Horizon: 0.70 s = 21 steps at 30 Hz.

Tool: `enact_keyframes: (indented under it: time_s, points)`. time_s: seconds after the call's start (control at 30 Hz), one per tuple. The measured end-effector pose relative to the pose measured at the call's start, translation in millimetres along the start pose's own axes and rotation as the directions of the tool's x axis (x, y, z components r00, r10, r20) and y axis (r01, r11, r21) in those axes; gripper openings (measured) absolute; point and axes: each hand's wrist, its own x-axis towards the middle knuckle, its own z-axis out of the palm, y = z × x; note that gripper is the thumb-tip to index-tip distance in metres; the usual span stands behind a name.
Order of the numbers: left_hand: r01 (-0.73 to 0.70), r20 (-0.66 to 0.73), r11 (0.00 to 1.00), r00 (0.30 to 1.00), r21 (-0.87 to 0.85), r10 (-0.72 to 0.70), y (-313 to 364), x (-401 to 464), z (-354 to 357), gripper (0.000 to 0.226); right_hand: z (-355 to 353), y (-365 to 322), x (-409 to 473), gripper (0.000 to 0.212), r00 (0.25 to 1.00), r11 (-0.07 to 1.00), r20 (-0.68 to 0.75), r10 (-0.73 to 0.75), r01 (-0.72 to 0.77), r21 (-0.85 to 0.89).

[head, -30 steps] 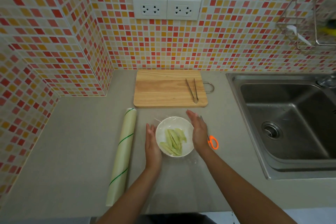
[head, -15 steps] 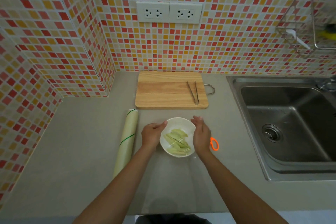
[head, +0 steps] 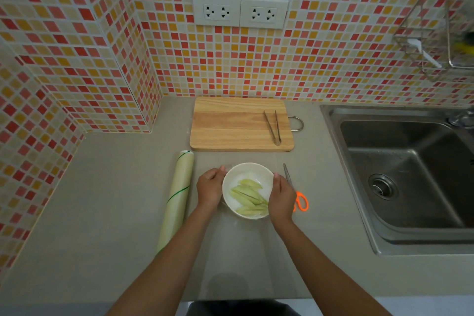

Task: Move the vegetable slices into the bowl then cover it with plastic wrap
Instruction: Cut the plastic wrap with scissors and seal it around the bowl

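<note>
A: Where was the bowl (head: 247,190)?

B: On the counter (head: 102,213), btw both hands. Left hand (head: 210,188) and right hand (head: 281,196) curled round its sides, holding it. The vegetable slices (head: 250,196) lay inside, w/ thin film over the top, hard to see.

A: Risk?

B: Prob. the film lifted or tore if pressed unevenly; the scissors (head: 297,195) lay just beside the right hand.

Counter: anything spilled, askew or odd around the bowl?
Nothing stands out. The slices are all in the bowl, which sits upright between the left hand and right hand. Tongs lie on the board, the scissors and roll flat on the counter.
</note>
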Motion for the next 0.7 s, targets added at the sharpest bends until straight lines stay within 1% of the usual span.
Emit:
enact_keyframes:
  time_s: [0.13, 0.27, 0.37, 0.43, 0.47, 0.6, 0.63, 0.7]
  points:
    - [-0.025, -0.006, 0.999, 1.000, -0.019, 0.025, -6.9, 1.2, -1.4, 0.033, -0.4, 3.3, 7.1, 0.034, 0.998, 0.997, 0.038, 0.047, -0.049, 0.066]
    - [-0.067, -0.042, 0.998, 0.997, -0.012, 0.067, -11.6, -4.0, 3.5, 0.038, 0.5, 4.5, 10.5, 0.033, 0.993, 0.985, 0.058, 0.099, -0.106, 0.136]
    - [-0.097, -0.107, 0.995, 0.989, 0.011, 0.097, -14.8, -10.3, 7.6, 0.025, 2.7, 5.2, 11.1, 0.034, 0.989, 0.977, 0.055, 0.140, -0.147, 0.158]
    - [-0.106, -0.148, 0.992, 0.982, 0.068, 0.115, -17.3, -12.5, 7.8, 0.019, 4.0, 5.4, 11.9, 0.034, 0.989, 0.976, 0.051, 0.142, -0.148, 0.160]
    - [-0.118, -0.162, 0.986, 0.977, 0.115, 0.135, -18.4, -13.1, 6.3, 0.023, 4.2, 5.3, 12.2, 0.034, 0.989, 0.975, 0.054, 0.139, -0.146, 0.166]
    - [-0.212, -0.233, 0.911, 0.923, 0.354, 0.306, -15.2, -13.4, -2.1, 0.046, 3.8, 5.1, 13.3, 0.034, 0.987, 0.966, 0.071, 0.147, -0.158, 0.204]
    - [-0.221, -0.240, 0.898, 0.914, 0.381, 0.327, -13.6, -13.6, -4.3, 0.049, 3.5, 5.5, 13.5, 0.033, 0.985, 0.964, 0.076, 0.152, -0.165, 0.211]
    - [-0.209, -0.260, 0.914, 0.915, 0.348, 0.308, -9.9, -13.0, -7.1, 0.050, 2.9, 6.3, 14.4, 0.033, 0.985, 0.962, 0.084, 0.151, -0.166, 0.217]
